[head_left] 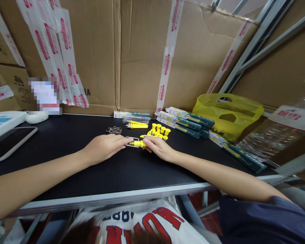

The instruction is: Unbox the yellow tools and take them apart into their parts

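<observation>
Over the middle of the black table, my left hand [104, 147] pinches one end of a bent metal wire frame [132, 138]. My right hand [159, 147] grips a yellow plastic piece [137, 144] that meets the frame. Whether the two are hooked together I cannot tell, as fingers cover both ends. Just beyond my right hand lie several yellow plastic parts [165, 130], some with round caps. Past them are yellow rods [137, 124] with metal tips. A small heap of bent wire pieces [114, 130] lies behind my left hand.
Flat printed boxes [180, 123] are stacked at the back right, beside a yellow plastic bag [234, 132] and a large clear bottle [282, 135]. A phone [11, 144] and a white device [6, 120] lie at the left. Cardboard [142, 67] walls the back.
</observation>
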Available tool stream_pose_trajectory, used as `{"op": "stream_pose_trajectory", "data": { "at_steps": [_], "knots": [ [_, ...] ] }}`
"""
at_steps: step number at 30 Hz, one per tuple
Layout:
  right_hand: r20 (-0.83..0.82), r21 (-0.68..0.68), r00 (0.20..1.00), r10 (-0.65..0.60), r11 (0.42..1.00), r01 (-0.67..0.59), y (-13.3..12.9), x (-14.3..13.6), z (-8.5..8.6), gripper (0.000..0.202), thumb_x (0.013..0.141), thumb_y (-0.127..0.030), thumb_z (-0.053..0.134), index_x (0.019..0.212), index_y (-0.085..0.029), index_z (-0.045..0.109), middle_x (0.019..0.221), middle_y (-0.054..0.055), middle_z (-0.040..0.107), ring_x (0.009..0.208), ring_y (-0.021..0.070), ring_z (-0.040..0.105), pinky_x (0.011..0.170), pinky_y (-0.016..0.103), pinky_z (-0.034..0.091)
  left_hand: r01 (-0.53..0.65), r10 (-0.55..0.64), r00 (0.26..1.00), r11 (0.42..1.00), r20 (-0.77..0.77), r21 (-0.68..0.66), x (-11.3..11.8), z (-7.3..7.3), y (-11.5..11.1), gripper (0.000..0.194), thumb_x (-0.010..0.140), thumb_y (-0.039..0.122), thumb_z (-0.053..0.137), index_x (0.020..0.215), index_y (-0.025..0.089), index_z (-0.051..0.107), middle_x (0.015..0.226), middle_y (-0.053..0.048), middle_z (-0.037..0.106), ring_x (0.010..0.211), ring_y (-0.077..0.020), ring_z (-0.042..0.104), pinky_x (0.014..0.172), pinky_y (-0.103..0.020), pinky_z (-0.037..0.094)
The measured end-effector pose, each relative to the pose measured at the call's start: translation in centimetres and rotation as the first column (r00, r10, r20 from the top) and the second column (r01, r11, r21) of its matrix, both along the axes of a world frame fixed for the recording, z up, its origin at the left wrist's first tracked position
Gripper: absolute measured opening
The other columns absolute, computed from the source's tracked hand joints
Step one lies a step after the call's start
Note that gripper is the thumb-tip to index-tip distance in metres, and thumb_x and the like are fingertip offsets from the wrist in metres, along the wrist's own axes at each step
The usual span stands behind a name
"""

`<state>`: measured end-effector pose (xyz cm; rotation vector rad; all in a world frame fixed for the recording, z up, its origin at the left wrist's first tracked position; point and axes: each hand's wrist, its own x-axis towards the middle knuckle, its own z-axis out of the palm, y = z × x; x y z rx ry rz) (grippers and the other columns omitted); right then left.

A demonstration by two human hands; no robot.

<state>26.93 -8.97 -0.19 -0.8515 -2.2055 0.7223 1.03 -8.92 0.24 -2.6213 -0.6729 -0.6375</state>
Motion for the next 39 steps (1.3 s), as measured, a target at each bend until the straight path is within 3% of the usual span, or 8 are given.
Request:
{"op": "stream_pose_trajectory", "data": {
  "at_steps": [5,9,16,18,22,28,39],
  "knots": [
    [0.050,0.035,0.997,0.051,0.998,-0.053,0.2,0.3,0.2,0.041,0.096,-0.050,0.033,0.073,-0.018,0.045,0.064,-0.002,0.047,0.061,0.0110,0.044,0.063,0.026,0.037,-0.048,0.048,0.999,0.999,-0.021,-0.012,-0.2,0.1,0.0,0.038,0.099,0.029,0.033,0.135,0.025,0.047,0.104,-0.003,0.067,0.090,-0.0142,0.064,0.075,-0.023,0.050],
    [0.062,0.132,0.997,0.055,0.989,-0.063,0.4,0.8,0.1,0.027,0.094,-0.045,0.042,0.084,-0.019,0.044,0.072,-0.001,0.047,0.063,0.0115,0.042,0.060,0.025,0.036,-0.115,0.114,0.993,0.993,-0.025,-0.036,-0.2,0.0,-0.1,0.039,0.100,0.035,0.030,0.135,0.028,0.047,0.094,-0.002,0.068,0.081,-0.0142,0.065,0.067,-0.022,0.048],
    [0.300,0.315,0.954,0.002,0.944,-0.101,0.3,1.7,0.8,0.013,0.090,-0.031,0.052,0.092,-0.019,0.048,0.078,0.001,0.054,0.065,0.0125,0.049,0.060,0.025,0.039,-0.083,0.080,0.996,0.990,-0.031,-0.118,-0.2,-0.2,0.0,0.039,0.100,0.036,0.031,0.133,0.028,0.048,0.099,-0.002,0.069,0.087,-0.0132,0.065,0.071,-0.020,0.048],
    [0.320,0.354,0.947,-0.022,0.930,-0.098,0.0,1.7,1.2,0.017,0.088,-0.034,0.055,0.091,-0.019,0.049,0.078,0.001,0.055,0.066,0.0127,0.049,0.060,0.025,0.039,-0.080,0.075,0.996,0.989,-0.043,-0.123,-0.2,-0.2,0.1,0.039,0.100,0.035,0.031,0.134,0.028,0.048,0.099,-0.002,0.069,0.087,-0.0135,0.065,0.072,-0.020,0.048],
    [0.339,0.377,0.938,-0.072,0.924,-0.065,-0.3,1.6,1.7,0.025,0.088,-0.044,0.054,0.089,-0.019,0.050,0.076,0.001,0.055,0.064,0.0131,0.048,0.059,0.026,0.037,-0.087,0.080,0.995,0.988,-0.064,-0.126,-0.3,-0.1,0.1,0.039,0.100,0.036,0.030,0.134,0.028,0.047,0.100,-0.002,0.069,0.088,-0.0144,0.065,0.072,-0.022,0.048],
    [0.415,0.451,0.906,-0.081,0.883,-0.128,0.5,1.7,1.6,0.032,0.097,-0.037,0.035,0.084,-0.017,0.056,0.081,0.007,0.061,0.076,0.0179,0.053,0.069,0.030,0.039,-0.072,0.067,0.997,0.988,-0.041,-0.136,-0.3,0.1,-0.1,0.040,0.100,0.036,0.030,0.135,0.028,0.047,0.098,-0.001,0.068,0.090,-0.0135,0.064,0.075,-0.021,0.048],
    [0.361,0.445,0.931,-0.056,0.887,-0.120,0.5,1.7,1.2,0.015,0.089,-0.033,0.054,0.085,-0.019,0.053,0.072,0.001,0.053,0.067,0.0147,0.049,0.061,0.026,0.036,-0.086,0.079,0.995,0.990,-0.068,-0.108,-0.4,0.0,0.1,0.040,0.100,0.036,0.029,0.134,0.028,0.048,0.088,-0.001,0.066,0.085,-0.0135,0.063,0.069,-0.020,0.046]
  ]
}}
